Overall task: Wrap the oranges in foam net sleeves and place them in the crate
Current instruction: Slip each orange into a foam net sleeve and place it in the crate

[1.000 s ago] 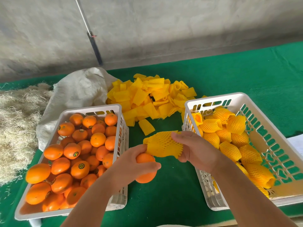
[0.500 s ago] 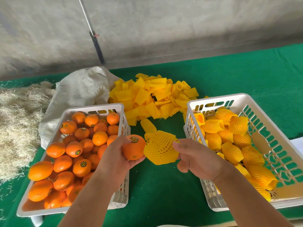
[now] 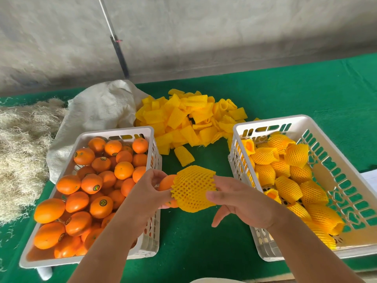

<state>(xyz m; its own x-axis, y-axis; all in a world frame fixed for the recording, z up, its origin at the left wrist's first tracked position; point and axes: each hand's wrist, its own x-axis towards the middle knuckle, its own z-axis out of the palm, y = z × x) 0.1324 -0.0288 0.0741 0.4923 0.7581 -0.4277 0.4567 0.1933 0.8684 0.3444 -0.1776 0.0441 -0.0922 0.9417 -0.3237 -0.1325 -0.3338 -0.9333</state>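
Sliding sleeve (image 3: 192,188) over orange (image 3: 166,181), crates apart

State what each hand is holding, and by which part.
The left hand grips the orange by its bare left end. The right hand holds the foam net sleeve by its right side, stretched over the rest of that orange.

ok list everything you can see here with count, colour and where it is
bare oranges: dozens, orange, left crate
left crate: one, white, table left
wrapped oranges: over a dozen, yellow netted, right crate
right crate: one, white, table right
loose foam net sleeves: pile, yellow, between crates at back
sack: one, off-white, behind left crate
straw: heap, pale, far left
table cover: green
held orange: one, half sleeved, centre
held sleeve: one, yellow
left hand: holds orange
right hand: holds sleeve
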